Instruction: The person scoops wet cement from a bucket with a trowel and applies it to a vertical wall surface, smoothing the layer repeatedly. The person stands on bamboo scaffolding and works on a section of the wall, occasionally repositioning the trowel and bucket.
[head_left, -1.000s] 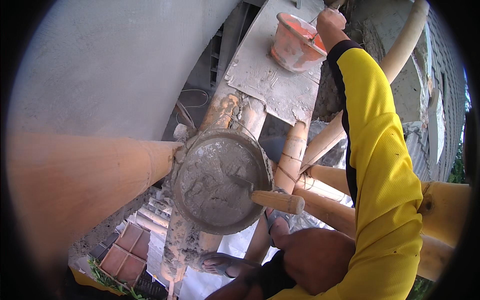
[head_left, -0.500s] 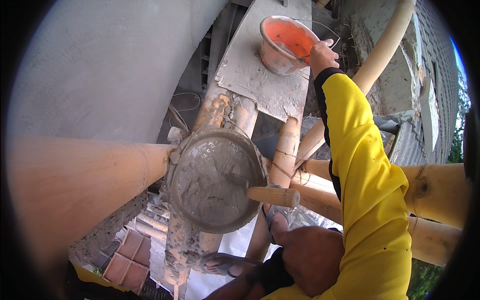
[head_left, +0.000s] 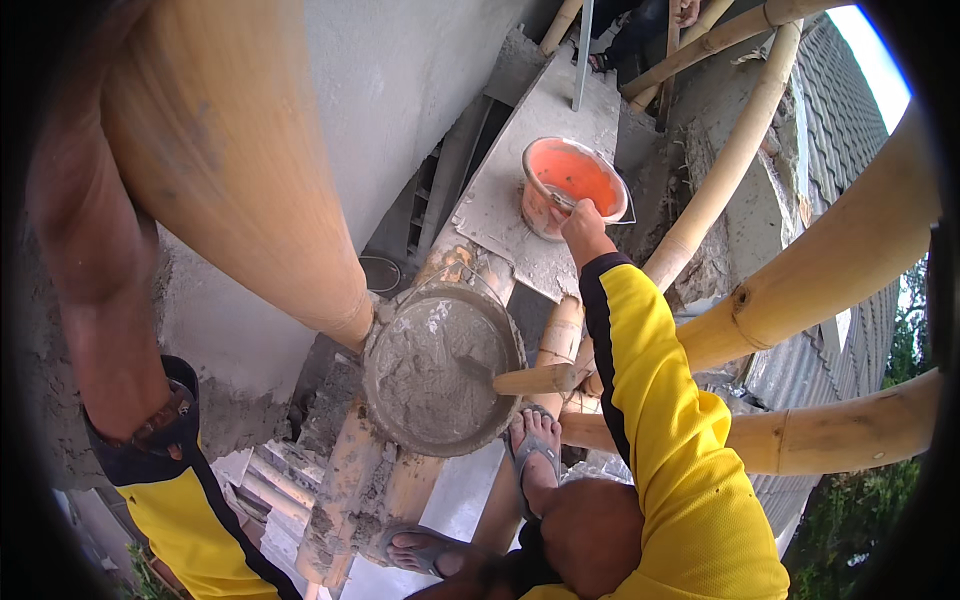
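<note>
My right hand [head_left: 586, 226] is closed on the near rim of an orange bucket [head_left: 572, 172], its fingers curled over the edge. The bucket is smeared with grey and stands on a board. Nearer me is a round mortar-caked tub [head_left: 372, 400] holding wet grey mortar [head_left: 440, 365]. A trowel [head_left: 536, 380] rests in the mortar, its wooden handle sticking out over the right rim. At the far left, my left hand [head_left: 95, 235] is raised against a thick bamboo pole [head_left: 230, 150] and seems wrapped round it; its fingertips are dark and partly hidden.
A mortar-covered board [head_left: 580, 100] lies across bamboo poles. My sandalled feet [head_left: 535, 440] stand below the tub, with gaps beside them. Bamboo rails [head_left: 840, 425] cross on the right. A plastered wall [head_left: 400, 110] rises at left. Another person's hand [head_left: 688, 12] shows at the top.
The view has shifted, bringing my left arm and another person's hand into sight. My right hand has moved from the orange bucket's right side to its near rim.
</note>
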